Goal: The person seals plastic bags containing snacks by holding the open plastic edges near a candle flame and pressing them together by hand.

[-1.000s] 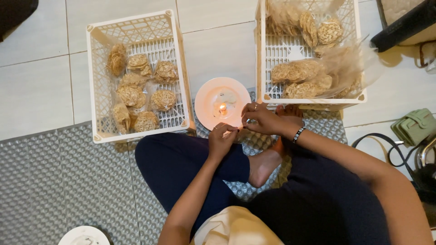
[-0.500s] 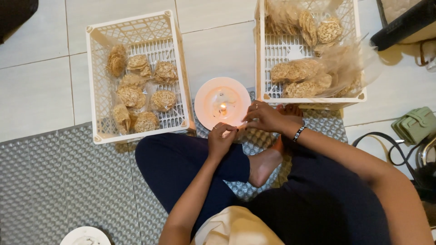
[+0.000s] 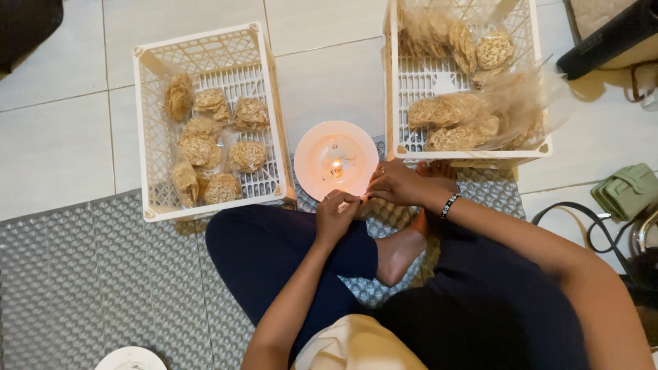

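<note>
Lit candle plate [image 3: 336, 159] between crates [image 3: 205, 123]

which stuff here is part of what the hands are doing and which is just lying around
In use:
left hand and right hand, pinched together beside the flame; what they hold is too small to tell
lit candle on a white plate
left crate of bagged crackers
right crate of bagged crackers

Lying about:
green pouch
black cable
white round thing at the bottom edge
</note>
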